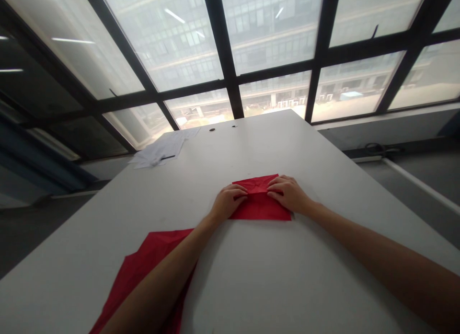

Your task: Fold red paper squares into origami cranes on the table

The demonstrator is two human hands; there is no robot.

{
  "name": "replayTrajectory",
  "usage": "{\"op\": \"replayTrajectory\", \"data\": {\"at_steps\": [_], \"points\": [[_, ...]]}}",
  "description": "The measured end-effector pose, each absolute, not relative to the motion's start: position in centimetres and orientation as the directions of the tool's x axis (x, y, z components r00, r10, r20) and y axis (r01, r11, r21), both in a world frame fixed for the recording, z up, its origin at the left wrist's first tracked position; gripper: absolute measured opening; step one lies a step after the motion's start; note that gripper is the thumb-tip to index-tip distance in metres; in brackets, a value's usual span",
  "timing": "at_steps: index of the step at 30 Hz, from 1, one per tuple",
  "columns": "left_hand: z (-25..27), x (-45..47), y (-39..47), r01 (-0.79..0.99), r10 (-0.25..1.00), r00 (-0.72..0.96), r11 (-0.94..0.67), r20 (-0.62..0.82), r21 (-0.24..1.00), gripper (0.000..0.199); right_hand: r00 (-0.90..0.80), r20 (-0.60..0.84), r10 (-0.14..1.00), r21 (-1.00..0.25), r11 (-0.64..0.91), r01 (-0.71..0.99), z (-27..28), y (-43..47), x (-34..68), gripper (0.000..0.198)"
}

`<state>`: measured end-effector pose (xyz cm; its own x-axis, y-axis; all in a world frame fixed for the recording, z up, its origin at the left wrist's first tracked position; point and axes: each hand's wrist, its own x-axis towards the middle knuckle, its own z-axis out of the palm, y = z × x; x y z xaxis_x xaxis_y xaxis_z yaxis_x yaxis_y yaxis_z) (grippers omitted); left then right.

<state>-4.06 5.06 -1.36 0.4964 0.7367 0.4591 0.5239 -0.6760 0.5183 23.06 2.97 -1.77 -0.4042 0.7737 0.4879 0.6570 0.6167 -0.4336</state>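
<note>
Hands, 2: left hand (227, 200) and right hand (286, 192), bare, reaching over 1 white worktop (233, 286). Red sheets, 2: 1 folded red sheet (261, 207) at the fingertips, and 1 larger red sheet (143, 252) closer in, toward the left edge of the worktop, partly beneath the left forearm (161, 286). White papers (168, 144), several, overlapping too much for an exact count, by the far left corner, with 1 dark pen (167, 157) on top. Near the far edge, 1 dark round spot (212, 130) and 1 small dark object (235, 126), too small to identify.

Folded red sheet: lies about midway between the left and right edges, well apart from the far edge. Sits between the 2 hands, touching each. Gripped at left by curled fingers and thumb, meeting at the crease; pinched at right between thumb and fingertips on the same crease.

Looks thin and plain red, with 1 crosswise fold running from hand to hand. Brighter and more wrinkled beyond the fold, darker and smoother on the near side. Straight along the near edge, slightly slanted along the far edge, partly hidden under the left hand.
</note>
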Motion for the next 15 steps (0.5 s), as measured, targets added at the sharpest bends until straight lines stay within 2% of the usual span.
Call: {"op": "replayTrajectory", "data": {"at_steps": [9, 15], "points": [[-1.1, -4.0, 4.8, 0.544, 0.740, 0.514, -0.672, 0.433, 0.503, 0.006, -0.409, 0.479, 0.777, -0.453, 0.618, 0.643, -2.1, 3.2, 23.0, 0.010], [-0.4, -3.8, 4.5, 0.551, 0.733, 0.486, -0.680, 0.476, 0.484, 0.011, -0.426, 0.477, 0.769, -0.449, 0.630, 0.634, -1.8, 3.2, 23.0, 0.010]]}}
